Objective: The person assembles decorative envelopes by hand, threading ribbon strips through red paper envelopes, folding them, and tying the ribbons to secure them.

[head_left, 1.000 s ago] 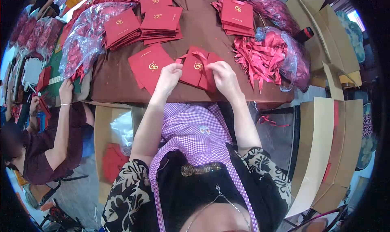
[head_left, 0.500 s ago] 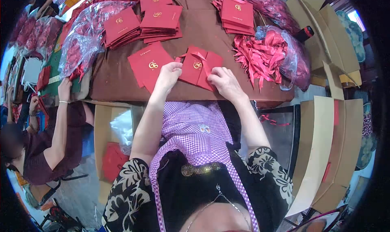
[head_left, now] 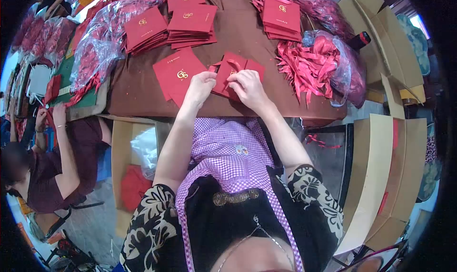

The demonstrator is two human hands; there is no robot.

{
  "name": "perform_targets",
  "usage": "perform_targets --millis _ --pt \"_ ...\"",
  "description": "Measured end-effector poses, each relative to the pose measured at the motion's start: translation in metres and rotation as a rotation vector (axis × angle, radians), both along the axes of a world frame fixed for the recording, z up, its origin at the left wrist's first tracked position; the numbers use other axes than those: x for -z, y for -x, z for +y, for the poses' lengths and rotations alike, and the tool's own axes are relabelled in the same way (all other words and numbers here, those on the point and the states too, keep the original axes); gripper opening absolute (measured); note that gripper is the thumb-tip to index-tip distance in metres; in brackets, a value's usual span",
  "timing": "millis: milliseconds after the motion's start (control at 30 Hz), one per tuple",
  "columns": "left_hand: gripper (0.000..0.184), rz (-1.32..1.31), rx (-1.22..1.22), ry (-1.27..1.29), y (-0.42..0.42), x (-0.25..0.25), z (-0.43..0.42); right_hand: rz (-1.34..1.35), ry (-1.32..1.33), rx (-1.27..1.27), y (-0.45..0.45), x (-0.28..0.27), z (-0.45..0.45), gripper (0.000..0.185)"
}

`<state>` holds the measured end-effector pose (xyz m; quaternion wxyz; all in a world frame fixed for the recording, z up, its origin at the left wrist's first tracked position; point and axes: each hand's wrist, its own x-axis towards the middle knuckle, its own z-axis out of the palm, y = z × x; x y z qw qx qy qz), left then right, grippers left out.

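A small red paper bag (head_left: 255, 70) with gold lettering lies on the brown-covered table in front of me, partly hidden under my hands. A red ribbon (head_left: 235, 64) loops over its face. My left hand (head_left: 203, 86) is closed at the bag's left edge, pinching the ribbon there. Over the front of the bag, the fingers of my right hand (head_left: 248, 88) are pinched on the ribbon too. Just left of my left hand, flat red bags (head_left: 171, 76) overlap on the cloth.
Stacks of red bags (head_left: 191, 19) stand at the back, another stack (head_left: 282, 15) farther right. A loose pile of red ribbons (head_left: 309, 65) spills beside plastic wrapping. Open cardboard boxes (head_left: 369, 176) flank the table (head_left: 143, 98). At left, a co-worker's hands (head_left: 58, 115) handle red material.
My right hand has moved left and inward over the bag, drawing the ribbon into a loop. My left hand stays nearly in place. The co-worker's hands have come together.
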<state>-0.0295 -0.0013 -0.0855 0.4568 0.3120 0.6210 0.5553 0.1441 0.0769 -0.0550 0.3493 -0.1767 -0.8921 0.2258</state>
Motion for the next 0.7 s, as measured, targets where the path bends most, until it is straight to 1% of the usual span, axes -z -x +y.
perform_targets --millis 100,267,367,500,700 --pt "0.022 0.005 -0.008 0.006 0.000 0.002 0.000 -0.021 0.021 0.029 0.007 0.009 0.006 0.007" --pt "0.022 0.047 0.005 0.006 0.001 0.007 0.001 -0.044 -0.026 0.171 0.016 0.015 0.005 0.009" --pt "0.022 0.062 0.002 0.021 0.000 0.002 0.000 0.003 -0.035 0.191 0.021 0.016 0.002 0.010" --pt "0.024 0.093 -0.003 0.032 -0.001 -0.003 0.000 -0.014 -0.045 0.202 0.026 0.020 0.001 0.010" --pt "0.025 0.072 0.017 0.005 0.000 0.000 -0.001 -0.026 -0.163 0.216 0.026 0.021 -0.002 0.011"
